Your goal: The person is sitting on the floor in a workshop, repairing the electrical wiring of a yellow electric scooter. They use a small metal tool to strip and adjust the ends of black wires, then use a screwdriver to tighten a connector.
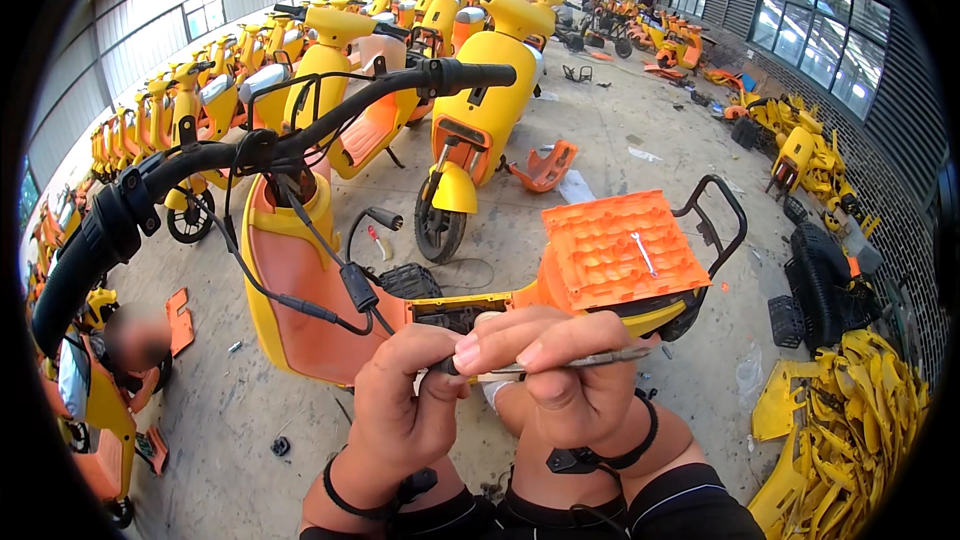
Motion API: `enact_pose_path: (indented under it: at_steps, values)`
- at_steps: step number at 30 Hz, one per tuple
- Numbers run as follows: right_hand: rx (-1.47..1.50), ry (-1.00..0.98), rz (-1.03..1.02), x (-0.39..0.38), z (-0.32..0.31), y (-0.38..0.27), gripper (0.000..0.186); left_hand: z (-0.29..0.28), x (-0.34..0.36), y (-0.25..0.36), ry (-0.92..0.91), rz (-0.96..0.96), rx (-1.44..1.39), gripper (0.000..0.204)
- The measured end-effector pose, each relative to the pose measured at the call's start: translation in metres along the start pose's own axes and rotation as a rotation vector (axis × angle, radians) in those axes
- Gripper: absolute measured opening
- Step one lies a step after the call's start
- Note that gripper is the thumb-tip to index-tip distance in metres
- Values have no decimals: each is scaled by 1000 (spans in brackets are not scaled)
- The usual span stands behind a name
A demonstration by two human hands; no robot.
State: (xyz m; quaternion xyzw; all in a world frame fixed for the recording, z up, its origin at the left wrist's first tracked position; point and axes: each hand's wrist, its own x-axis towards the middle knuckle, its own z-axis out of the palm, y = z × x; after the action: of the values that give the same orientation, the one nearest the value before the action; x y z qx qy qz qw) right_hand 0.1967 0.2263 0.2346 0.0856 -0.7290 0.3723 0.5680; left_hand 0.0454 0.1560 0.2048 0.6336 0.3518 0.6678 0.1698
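My left hand [400, 405] pinches the dark end of a thin metal tool [610, 358], and my right hand [570, 390] has its fingers closed on the shaft, which points right. Both hands are just below the open deck [440, 312] of a scooter with an orange-and-yellow body [285, 295]. Its black handlebar [350, 100] arches across the upper left, with loose cables and connectors hanging from it. An orange ridged plastic panel [585, 240] lies over the scooter's rear, carrying a small silver wrench [643, 252].
Rows of yellow scooters [480, 90] fill the back and left. A person [138, 340] is low among scooters at the left. An orange part [545, 165] lies on the concrete floor [680, 340]. Yellow panels [840, 430] are piled at lower right, black parts [830, 280] along the right wall.
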Motion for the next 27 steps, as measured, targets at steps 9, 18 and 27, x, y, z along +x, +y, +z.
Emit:
enact_pose_path:
  at_steps: [9,18,27]
  values:
    - [35,43,-52,-2,9,-3,22,-5,-2,2,-31,103,19,15]
    - [79,20,-51,-4,4,7,18,-5,-2,-2,-34,31,48,17]
    - [93,13,-40,-6,3,13,17,1,-4,-6,66,-17,-8,16]
